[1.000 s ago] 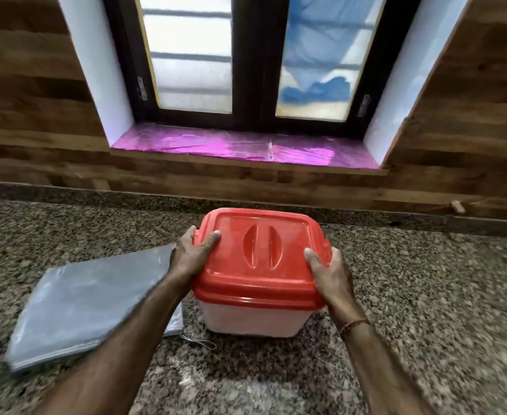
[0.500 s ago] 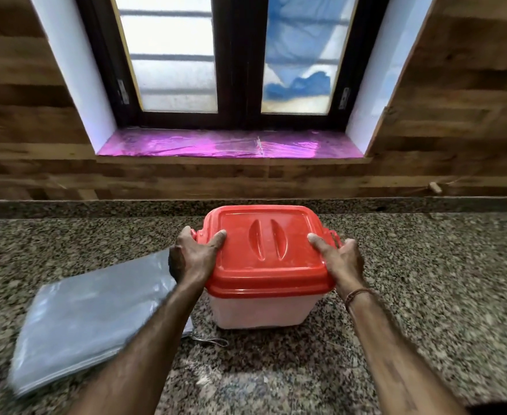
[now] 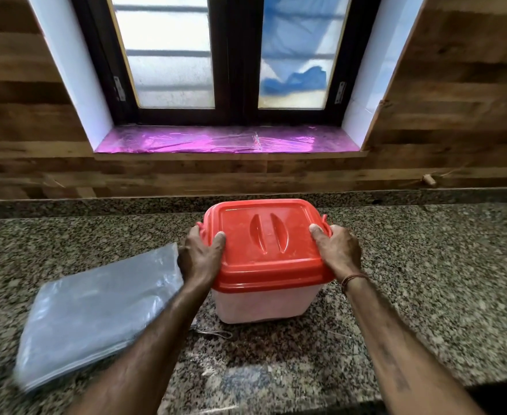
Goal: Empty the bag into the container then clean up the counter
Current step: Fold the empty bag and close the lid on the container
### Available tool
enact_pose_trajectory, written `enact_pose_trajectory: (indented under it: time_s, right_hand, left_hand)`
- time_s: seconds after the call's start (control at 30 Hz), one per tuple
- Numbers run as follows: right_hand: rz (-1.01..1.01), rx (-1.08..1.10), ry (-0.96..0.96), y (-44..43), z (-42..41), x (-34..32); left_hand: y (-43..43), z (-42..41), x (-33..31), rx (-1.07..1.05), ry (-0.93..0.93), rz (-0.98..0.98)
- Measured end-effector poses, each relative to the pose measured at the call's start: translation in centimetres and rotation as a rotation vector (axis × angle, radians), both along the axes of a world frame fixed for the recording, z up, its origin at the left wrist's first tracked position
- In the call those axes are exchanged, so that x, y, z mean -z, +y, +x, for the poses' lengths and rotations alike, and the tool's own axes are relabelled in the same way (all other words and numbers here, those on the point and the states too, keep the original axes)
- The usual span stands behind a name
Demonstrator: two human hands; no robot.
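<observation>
A white plastic container (image 3: 264, 304) with a red lid (image 3: 267, 241) stands on the speckled granite counter (image 3: 426, 280), lid on. My left hand (image 3: 200, 259) grips the lid's left edge, thumb on top. My right hand (image 3: 336, 253) grips the lid's right edge by a red side clip, thumb on top. A flat, empty clear plastic zip bag (image 3: 96, 313) lies on the counter left of the container, partly under my left forearm.
A thin loop of string (image 3: 213, 333) lies on the counter by the container's front left corner. Behind the counter is a wood-panelled wall (image 3: 426, 115) with a window (image 3: 231, 55) and a purple-lined sill (image 3: 216, 143). The counter's front edge runs at lower right.
The container has slid away from me toward the wall with both hands on its lid. My hands shifted further back along the lid's sides. The bag stayed put.
</observation>
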State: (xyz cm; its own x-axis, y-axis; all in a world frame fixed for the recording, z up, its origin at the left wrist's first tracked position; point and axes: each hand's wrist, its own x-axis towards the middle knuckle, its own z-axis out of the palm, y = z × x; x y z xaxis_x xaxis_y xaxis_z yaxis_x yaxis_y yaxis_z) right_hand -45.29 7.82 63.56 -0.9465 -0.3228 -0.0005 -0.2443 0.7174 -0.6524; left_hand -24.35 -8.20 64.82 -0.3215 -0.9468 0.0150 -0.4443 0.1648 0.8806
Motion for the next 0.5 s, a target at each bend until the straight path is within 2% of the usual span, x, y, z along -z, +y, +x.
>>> enact_pose_trajectory:
  time_s: [0.23, 0.3, 0.4, 0.5]
  right_hand:
    - [0.167, -0.092, 0.145, -1.0, 1.5, -0.5]
    - [0.1, -0.134, 0.047, -0.3, 1.1, -0.2]
    - [-0.149, -0.126, -0.257, 1.0, -0.2, 0.7]
    - [-0.23, -0.078, -0.275, 0.4, -1.1, 1.1]
  left_hand:
    - [-0.2, -0.2, 1.0, 0.075, -0.073, -0.058]
    - [-0.2, 0.2, 1.4, 0.1, -0.009, -0.009]
    - [0.2, 0.3, 1.7, 0.035, 0.119, 0.227]
    - [-0.8, -0.5, 1.7, -0.042, 0.138, 0.274]
